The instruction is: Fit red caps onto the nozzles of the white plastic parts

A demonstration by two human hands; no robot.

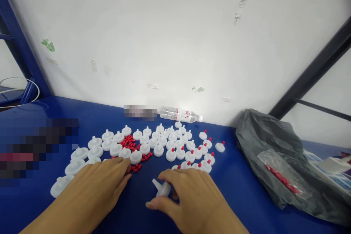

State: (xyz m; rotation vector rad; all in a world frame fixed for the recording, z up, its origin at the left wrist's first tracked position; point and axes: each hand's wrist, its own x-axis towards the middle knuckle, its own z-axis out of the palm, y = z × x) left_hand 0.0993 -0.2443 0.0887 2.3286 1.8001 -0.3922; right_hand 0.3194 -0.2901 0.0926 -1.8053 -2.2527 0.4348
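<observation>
My right hand [189, 193] pinches a white plastic disc-shaped piece with a spout [163, 189] between thumb and fingers, above the blue tabletop. Its spout is bare and points up to the left. My left hand [106, 179] lies with curled fingers at the edge of a pile of small red caps [133, 144]. Thumb and forefinger are drawn together beside the caps; what is between them, if anything, is hidden. Around the pile stand many white disc pieces with bare spouts [95, 142]. Further right, several white pieces carry red caps on their spouts [207, 157].
A clear plastic bottle [179, 114] lies along the white wall [175, 36]. On the right, a dark grey plastic bag [255, 135] holds up a clear bag with red caps [285, 177]. Blurred patches cover things at the left and back. Blue table [246, 197] underneath.
</observation>
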